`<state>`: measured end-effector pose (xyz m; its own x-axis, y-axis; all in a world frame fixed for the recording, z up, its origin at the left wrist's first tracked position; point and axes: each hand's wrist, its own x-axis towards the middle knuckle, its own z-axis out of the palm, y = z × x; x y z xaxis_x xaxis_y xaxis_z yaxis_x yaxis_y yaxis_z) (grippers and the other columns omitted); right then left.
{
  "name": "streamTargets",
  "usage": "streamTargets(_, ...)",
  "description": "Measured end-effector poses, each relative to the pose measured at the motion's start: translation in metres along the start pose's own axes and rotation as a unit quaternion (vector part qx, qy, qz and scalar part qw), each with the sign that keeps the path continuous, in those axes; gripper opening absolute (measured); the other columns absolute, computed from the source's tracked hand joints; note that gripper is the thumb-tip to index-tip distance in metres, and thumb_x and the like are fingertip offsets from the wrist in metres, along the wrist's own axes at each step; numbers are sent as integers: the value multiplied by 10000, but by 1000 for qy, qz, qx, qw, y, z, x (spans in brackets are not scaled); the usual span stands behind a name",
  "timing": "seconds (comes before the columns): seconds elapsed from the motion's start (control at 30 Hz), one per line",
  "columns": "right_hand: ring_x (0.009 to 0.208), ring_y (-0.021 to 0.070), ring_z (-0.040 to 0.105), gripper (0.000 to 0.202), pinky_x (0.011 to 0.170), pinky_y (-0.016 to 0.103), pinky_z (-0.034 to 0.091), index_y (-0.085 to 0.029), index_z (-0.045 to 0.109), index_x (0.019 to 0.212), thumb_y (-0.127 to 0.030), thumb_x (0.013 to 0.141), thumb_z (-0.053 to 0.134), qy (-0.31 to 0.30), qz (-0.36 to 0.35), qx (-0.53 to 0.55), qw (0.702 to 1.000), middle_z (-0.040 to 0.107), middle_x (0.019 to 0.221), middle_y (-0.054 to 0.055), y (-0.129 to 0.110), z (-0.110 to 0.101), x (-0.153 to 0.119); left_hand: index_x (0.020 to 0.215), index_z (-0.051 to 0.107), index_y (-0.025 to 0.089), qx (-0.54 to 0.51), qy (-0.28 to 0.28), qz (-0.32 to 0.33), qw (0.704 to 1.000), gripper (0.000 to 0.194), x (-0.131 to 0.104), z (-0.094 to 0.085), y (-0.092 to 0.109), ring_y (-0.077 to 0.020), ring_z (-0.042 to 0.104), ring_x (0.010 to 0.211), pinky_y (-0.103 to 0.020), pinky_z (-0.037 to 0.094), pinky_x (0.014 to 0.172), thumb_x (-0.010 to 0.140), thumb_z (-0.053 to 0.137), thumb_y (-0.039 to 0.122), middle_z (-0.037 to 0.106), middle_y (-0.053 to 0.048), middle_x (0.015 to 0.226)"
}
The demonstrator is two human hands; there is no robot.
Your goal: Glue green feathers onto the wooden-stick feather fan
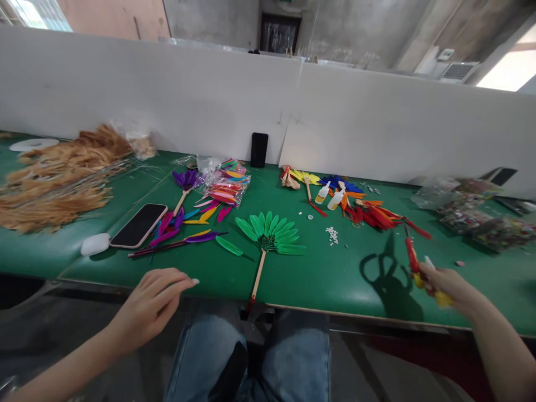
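A fan of green feathers point(272, 230) on a thin wooden stick point(259, 276) lies at the middle of the table, the stick's end at the front edge. My left hand point(154, 301) hovers over the front edge, left of the stick, fingers loosely bent and holding nothing. To the right, my right hand point(446, 287) is closed around red and yellow scissors point(412, 257), raised above the table with their shadow beside them. A loose green feather point(228, 245) lies left of the fan. White beads point(332, 235) are scattered to its right.
On the green table point(318, 285) are a phone point(139, 225), a white case point(95, 244), colored feathers point(171, 226), bagged feathers point(228, 181), tan fibers point(62, 173), glue bottles point(335, 199), red feathers point(377, 215) and bagged beads point(481, 215). A dark phone point(259, 149) leans on the white partition point(188, 100).
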<state>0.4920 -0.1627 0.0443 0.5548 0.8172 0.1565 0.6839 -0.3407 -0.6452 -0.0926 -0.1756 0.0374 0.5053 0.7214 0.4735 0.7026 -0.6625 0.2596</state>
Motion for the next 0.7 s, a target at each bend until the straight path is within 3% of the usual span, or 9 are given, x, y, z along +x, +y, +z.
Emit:
streamTargets(0.03,283,138,453,348,359,292,329,-134,547,375,-230,706,592,-80,98,17,992,489,332,75,-7,0,-15,1069,613,290,-58,-21,-32,998,332,7,0,13,-181,622,914,-306,487,819,809,508,111,680,-28,958)
streamTargets(0.07,305,137,453,273,375,289,349,-131,589,459,-227,714,572,-134,140,55,979,490,339,58,-16,2,-33,1065,610,276,-133,-41,-68,988,304,16,0,26,-172,631,897,-280,505,781,824,498,129,683,-36,949)
streamTargets(0.1,320,130,442,171,376,276,345,-136,617,552,-227,694,587,-136,145,94,976,493,353,32,-29,6,-53,1074,605,262,-216,-66,-103,969,283,26,2,41,-164,647,851,-258,520,735,834,498,157,692,-42,921)
streamTargets(0.13,326,117,416,103,368,262,330,-144,627,638,-236,675,600,-132,121,146,973,493,376,4,-46,13,-74,1078,601,259,-301,-101,-142,938,268,37,4,56,-156,659,817,-248,527,713,846,492,181,701,-39,896)
streamTargets(0.23,432,117,476,205,403,229,360,-158,612,767,-278,608,659,-164,10,257,952,587,553,6,-109,40,-136,1106,598,230,-536,-185,-233,790,264,65,16,95,-184,655,929,-310,508,834,881,475,292,708,-72,969)
streamTargets(0.3,471,114,500,179,437,212,392,-159,594,741,-283,619,635,-218,-45,293,930,579,558,-6,-150,59,-166,1129,593,214,-612,-179,-280,717,306,75,25,110,-205,618,1019,-348,466,908,876,495,357,679,-90,1069)
streamTargets(0.37,483,106,516,147,456,196,409,-163,586,753,-246,632,590,-275,-75,315,905,585,571,-14,-180,76,-188,1126,595,200,-654,-159,-310,671,335,78,30,117,-219,594,1050,-353,447,925,844,555,375,647,-92,1134)
streamTargets(0.5,493,101,528,157,480,188,422,-168,565,766,-166,610,546,-318,-119,310,888,596,602,-17,-201,99,-212,1121,601,186,-672,-147,-327,648,378,79,28,114,-231,597,1006,-312,475,840,781,647,345,647,-82,1100)
streamTargets(0.7,527,111,532,140,494,199,437,-170,558,771,-153,632,562,-334,-183,292,877,583,626,-12,-204,108,-219,1069,628,194,-657,-82,-324,676,313,88,17,118,-216,599,958,-287,462,825,799,607,351,646,-64,1056)
